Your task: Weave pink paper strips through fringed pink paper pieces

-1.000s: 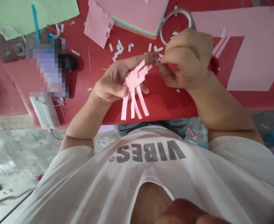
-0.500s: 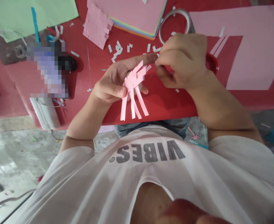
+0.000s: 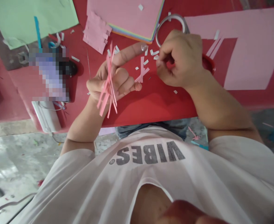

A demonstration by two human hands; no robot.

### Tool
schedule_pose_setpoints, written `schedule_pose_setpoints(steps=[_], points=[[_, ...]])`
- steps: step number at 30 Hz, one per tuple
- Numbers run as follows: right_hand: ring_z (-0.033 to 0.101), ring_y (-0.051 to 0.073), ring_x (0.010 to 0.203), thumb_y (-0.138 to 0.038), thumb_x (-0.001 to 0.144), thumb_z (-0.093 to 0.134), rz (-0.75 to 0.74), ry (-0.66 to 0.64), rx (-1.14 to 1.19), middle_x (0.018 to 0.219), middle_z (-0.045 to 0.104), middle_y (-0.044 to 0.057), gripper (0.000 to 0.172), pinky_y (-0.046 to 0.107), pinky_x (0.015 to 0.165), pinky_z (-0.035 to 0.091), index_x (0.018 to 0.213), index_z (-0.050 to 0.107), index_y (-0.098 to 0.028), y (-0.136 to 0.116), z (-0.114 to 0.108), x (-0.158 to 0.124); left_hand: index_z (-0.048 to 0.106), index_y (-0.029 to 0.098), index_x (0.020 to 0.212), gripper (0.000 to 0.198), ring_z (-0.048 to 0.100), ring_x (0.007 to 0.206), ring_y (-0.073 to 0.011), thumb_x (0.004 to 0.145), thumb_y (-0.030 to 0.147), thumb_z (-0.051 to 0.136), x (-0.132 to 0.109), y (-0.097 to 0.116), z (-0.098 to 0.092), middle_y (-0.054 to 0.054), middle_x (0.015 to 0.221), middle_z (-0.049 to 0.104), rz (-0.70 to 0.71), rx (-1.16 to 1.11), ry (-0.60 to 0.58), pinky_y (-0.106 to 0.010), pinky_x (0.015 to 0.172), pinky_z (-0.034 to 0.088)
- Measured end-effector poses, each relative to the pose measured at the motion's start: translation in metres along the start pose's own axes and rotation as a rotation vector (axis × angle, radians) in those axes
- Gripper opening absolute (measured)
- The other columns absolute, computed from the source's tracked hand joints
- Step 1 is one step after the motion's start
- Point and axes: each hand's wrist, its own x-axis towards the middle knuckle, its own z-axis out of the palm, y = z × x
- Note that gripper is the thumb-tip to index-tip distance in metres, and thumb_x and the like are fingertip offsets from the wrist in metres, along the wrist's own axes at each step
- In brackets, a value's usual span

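The left hand (image 3: 111, 84) curls around pink paper strips (image 3: 107, 90), index finger straight. The right hand's (image 3: 181, 57) fingertips (image 3: 159, 63) pinch together, perhaps on something tiny, near crossed strips (image 3: 141, 71)

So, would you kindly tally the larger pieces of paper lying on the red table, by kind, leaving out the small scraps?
Green sheet: 1
Stack of coloured paper, pink on top: 1
Large cut pink sheet: 1
Notched pink piece: 1
Crossed pink paper strips: 1
Total: 5
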Motion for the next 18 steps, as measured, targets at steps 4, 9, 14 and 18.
schedule_pose_setpoints(steps=[4,9,14,18], points=[[0.065,0.018,0.082,-0.022,0.088,0.067,0.001,-0.056,0.064,0.093,0.069,-0.001,0.013,0.034,0.073,0.048,0.094,0.06,-0.031,0.0,0.001,0.005,0.062,0.02,0.143,0.06,0.035,0.031,-0.0104,0.097,0.059,0.062,0.0,0.001,-0.002,0.017,0.038,0.022,-0.037,-0.031,0.083,-0.043,0.075,0.068],[0.069,0.017,0.087,-0.024,0.091,0.068,0.036,-0.055,0.234,0.098,0.075,-0.004,0.014,0.033,0.079,0.052,0.101,0.071,-0.033,-0.01,0.01,0.005,0.061,0.023,0.146,0.089,0.029,0.033,-0.0094,0.071,0.062,0.086,0.001,-0.008,-0.009,0.018,0.039,0.021,0.044,0.06,-0.095,-0.042,0.078,0.066],[0.071,0.017,0.074,-0.03,0.098,0.072,0.338,0.136,0.705,0.088,0.074,-0.002,0.018,0.029,0.06,0.054,0.116,0.074,-0.03,-0.033,0.018,0.007,0.039,0.019,0.162,0.112,0.046,0.043,-0.017,0.072,0.076,0.073,0.002,-0.018,-0.021,0.016,0.043,0.016,0.011,0.182,-0.046,-0.049,0.083,0.061],[0.075,0.016,0.067,-0.023,0.097,0.076,0.429,0.264,0.949,0.079,0.075,-0.002,0.009,0.026,0.045,0.051,0.105,0.08,-0.025,-0.044,0.019,0.013,0.046,0.018,0.157,0.112,0.043,0.043,-0.0152,0.065,0.073,0.078,0.001,-0.02,-0.02,0.015,0.043,0.024,0.019,0.158,-0.053,-0.046,0.081,0.061]])
